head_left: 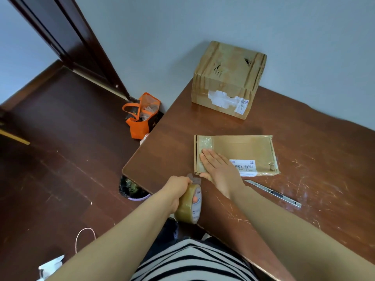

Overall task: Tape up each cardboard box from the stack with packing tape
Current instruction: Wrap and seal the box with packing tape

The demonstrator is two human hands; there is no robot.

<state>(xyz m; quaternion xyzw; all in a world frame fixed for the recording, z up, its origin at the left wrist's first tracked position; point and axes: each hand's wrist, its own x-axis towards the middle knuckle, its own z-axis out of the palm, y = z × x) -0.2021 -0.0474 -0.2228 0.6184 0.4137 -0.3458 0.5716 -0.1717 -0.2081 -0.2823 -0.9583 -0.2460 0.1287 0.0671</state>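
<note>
Scratched brown wood forms the surface. I see the right hand spread flat, fingers straight, pressing glossy clear tape on the left end of the flat cardboard box at mid-surface. The left hand curls around a translucent amber tape roll just beside that box's near corner. A dented, creased cubic box stands against the wall.

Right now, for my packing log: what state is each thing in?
Flat brown cardboard box: closed, lying flat, tape across its left end, right hand pressing it.
Yellowish packing tape roll: gripped by left hand, end pulled out.
Large dented cardboard box: closed, top torn.
Silver utility knife: lying on table, untouched.
Orange bag: open, on floor.
</note>
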